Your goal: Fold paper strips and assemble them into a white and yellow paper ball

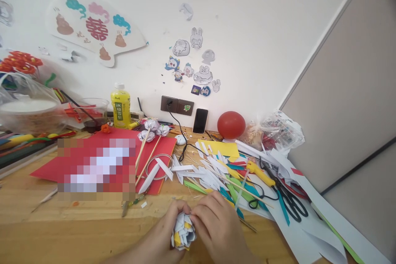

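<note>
Close to the front edge of the wooden table [93, 231], my left hand [168, 225] is closed around a small rounded piece of folded white and yellow paper [183, 234], built from interlocking folds with a hollow facing me. From the other side, my right hand [218, 225] pinches its upper right edge between thumb and fingers. Some of the folds are covered by my fingers. Beyond my hands lie many loose folded white strips [198, 173], mixed with green, blue and yellow ones.
To the right are a yellow glue gun [260, 172], black scissors [291, 200] and long white paper [312, 235]. Crumpled paper flowers on sticks [151, 126] rest on red sheets [168, 152]. A yellow bottle [120, 107], a phone [200, 121] and a red balloon [231, 125] stand by the wall.
</note>
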### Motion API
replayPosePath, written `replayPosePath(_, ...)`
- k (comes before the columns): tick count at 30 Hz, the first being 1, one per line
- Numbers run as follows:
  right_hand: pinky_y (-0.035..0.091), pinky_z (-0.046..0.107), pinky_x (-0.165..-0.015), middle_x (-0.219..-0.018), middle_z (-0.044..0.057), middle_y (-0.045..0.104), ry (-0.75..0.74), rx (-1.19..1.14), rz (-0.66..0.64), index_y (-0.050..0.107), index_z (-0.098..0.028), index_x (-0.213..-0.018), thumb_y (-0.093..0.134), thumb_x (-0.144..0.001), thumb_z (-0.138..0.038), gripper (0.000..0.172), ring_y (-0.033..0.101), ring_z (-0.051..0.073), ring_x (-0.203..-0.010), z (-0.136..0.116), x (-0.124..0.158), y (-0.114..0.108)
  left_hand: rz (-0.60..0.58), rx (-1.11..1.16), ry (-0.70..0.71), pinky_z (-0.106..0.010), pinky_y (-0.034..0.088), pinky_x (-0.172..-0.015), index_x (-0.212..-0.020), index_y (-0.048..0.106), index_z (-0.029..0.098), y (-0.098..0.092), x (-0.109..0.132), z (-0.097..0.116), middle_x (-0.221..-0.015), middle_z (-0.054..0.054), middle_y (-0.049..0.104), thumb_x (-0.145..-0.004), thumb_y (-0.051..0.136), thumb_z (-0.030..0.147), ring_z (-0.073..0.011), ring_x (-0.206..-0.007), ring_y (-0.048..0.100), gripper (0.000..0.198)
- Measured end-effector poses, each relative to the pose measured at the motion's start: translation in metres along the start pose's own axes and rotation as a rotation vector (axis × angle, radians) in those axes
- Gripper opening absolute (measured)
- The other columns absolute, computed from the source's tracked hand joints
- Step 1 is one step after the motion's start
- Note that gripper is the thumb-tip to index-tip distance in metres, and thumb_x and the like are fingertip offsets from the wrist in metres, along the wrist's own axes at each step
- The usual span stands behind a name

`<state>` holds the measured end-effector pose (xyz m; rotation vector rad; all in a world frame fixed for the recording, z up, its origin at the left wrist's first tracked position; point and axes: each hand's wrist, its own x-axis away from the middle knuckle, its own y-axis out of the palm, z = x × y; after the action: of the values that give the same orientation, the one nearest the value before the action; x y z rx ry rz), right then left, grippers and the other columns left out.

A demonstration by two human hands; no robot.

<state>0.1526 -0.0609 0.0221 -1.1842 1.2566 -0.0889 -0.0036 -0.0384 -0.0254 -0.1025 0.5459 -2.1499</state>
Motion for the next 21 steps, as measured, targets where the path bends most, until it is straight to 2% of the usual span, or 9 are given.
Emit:
replayPosePath(7, 0.037, 0.027, -0.054, -0.068, 0.002, 0.058, -0.005, 0.027, -0.001, 0.056, -0.017, -0.072, 0.037, -0.089, -0.018, 0.026, 0.047, 0.014, -0.063, 0.0004, -0.0019, 0.0006, 0.042, 0.009, 0.003, -0.021, 0.042, -0.062, -0.096, 0.034, 0.023, -0.0001, -0.0003, 0.0013, -0.080, 0.002, 0.051, -0.063, 0.047, 0.006, -0.0131, -0.071, 0.050, 0.039)
replayPosePath(11, 0.037, 0.028, -0.055, -0.068, 0.003, 0.058, 0.032, 0.047, 0.051, 0.056, -0.017, -0.070, 0.039, -0.088, -0.022, 0.026, 0.047, 0.015, -0.064, 0.0002, -0.0012, -0.0012, 0.058, 0.001, 0.006, -0.021, 0.042, -0.063, -0.097, 0.036, 0.023, 0.0009, -0.0001, 0.0006, -0.083, 0.001, 0.052, -0.063, 0.049, 0.007, -0.0136, -0.072, 0.051, 0.040)
replayPosePath(21, 0.034, 0.027, -0.053, -0.062, 0.002, 0.054, -0.019, 0.088, 0.007, 0.055, -0.017, -0.068, 0.036, -0.088, -0.016, 0.028, 0.046, 0.014, -0.059, 0.0011, 0.0000, 0.0034, -0.001, -0.055, -0.018, -0.022, 0.043, -0.065, -0.098, 0.033, 0.023, -0.0013, -0.0013, 0.0028, -0.082, 0.002, 0.051, -0.060, 0.043, 0.001, -0.0130, -0.073, 0.052, 0.045)
